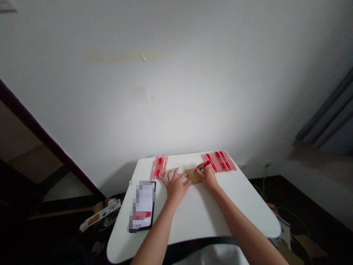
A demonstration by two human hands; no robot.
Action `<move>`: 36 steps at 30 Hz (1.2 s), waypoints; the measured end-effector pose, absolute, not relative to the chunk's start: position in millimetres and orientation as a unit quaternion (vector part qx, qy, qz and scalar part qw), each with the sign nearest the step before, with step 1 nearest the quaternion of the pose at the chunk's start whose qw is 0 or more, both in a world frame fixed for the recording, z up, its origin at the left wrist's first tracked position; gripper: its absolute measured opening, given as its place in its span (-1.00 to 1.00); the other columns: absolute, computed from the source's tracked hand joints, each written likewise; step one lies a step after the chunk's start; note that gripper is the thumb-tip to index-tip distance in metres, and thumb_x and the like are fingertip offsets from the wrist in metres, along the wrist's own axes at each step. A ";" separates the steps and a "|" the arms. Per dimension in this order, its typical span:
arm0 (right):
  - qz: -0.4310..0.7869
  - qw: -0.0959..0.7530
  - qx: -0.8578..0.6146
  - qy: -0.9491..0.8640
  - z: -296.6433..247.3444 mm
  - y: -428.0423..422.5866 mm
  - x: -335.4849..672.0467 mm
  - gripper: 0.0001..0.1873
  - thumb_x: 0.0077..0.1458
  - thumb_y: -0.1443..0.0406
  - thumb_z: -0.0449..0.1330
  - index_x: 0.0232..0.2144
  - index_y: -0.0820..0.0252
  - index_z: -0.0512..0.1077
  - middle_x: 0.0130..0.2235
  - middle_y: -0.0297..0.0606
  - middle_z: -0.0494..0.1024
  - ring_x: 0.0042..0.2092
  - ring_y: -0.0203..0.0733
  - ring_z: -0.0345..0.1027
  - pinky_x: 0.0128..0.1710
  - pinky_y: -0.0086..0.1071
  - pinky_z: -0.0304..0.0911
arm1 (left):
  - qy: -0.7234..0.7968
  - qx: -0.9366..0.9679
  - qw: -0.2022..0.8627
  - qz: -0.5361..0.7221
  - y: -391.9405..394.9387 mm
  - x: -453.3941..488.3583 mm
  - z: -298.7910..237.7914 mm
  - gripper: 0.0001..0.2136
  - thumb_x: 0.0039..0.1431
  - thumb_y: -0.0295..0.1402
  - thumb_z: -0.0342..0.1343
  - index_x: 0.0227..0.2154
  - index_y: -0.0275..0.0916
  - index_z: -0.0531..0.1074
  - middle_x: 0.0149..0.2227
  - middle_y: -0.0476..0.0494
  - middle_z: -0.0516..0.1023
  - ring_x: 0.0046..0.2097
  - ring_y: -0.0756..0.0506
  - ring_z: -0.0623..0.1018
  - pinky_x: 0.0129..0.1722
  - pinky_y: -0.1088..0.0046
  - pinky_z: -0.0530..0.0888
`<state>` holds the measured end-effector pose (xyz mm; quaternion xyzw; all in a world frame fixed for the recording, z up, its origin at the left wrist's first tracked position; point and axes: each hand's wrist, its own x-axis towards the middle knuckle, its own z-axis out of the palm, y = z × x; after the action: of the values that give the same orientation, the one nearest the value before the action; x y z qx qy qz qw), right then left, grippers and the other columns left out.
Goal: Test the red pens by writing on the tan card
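My left hand (175,184) lies flat on the white table (198,213), fingers spread, its fingertips at the left edge of a small brown card (193,176). My right hand (208,176) is closed around a red pen (203,166), with the pen's tip over the card. A row of several red and pink pens (220,161) lies just beyond my right hand. A smaller bunch of pink and red pens (159,167) lies beyond my left hand.
A black tablet (142,206) with a blurred screen lies at the table's left edge. On the floor to the left is a printed box (99,217). Green cable (286,211) and cardboard lie on the floor to the right. A white wall stands behind the table.
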<state>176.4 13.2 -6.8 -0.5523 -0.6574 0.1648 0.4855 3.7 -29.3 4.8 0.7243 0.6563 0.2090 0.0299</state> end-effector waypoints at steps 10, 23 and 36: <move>0.156 0.482 -0.567 -0.649 -7.9 13.3 176.2 -0.87 -0.02 0.29 0.12 -0.47 0.21 0.45 -0.38 -0.19 0.51 -0.30 -0.17 0.36 -0.24 -0.35 0.24 | 0.662 0.721 0.032 0.200 -28.3 3.9 6.1 -0.69 0.04 -0.03 0.13 -0.11 0.18 0.48 0.25 -0.01 0.24 0.29 -0.38 0.09 0.16 -0.42 -0.22; 0.303 0.654 -0.465 -0.513 -2.3 4.0 183.8 -0.67 0.08 0.04 0.11 -0.47 0.15 0.48 -0.33 -0.25 0.54 -0.20 -0.13 0.36 -0.12 -0.30 0.22 | 0.656 0.725 0.029 0.208 -28.0 3.5 3.5 -0.69 0.05 -0.04 0.13 -0.11 0.17 0.47 0.26 -0.02 0.24 0.29 -0.37 0.08 0.16 -0.43 -0.25; 0.691 0.665 -0.171 -0.224 19.2 -10.1 193.8 -0.75 -0.01 0.12 0.29 -0.25 -0.03 0.42 -0.33 -0.40 0.47 -0.43 -0.33 0.25 -0.44 -0.41 0.21 | 0.653 0.727 0.027 0.212 -27.9 2.8 3.1 -0.68 0.06 -0.02 0.12 -0.08 0.21 0.45 0.24 -0.02 0.26 0.28 -0.37 0.12 0.15 -0.44 -0.20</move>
<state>193.8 -10.1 19.2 -0.1713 -0.2244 0.6914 0.6650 2.8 -27.9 3.1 0.7267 0.6528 0.2121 0.0273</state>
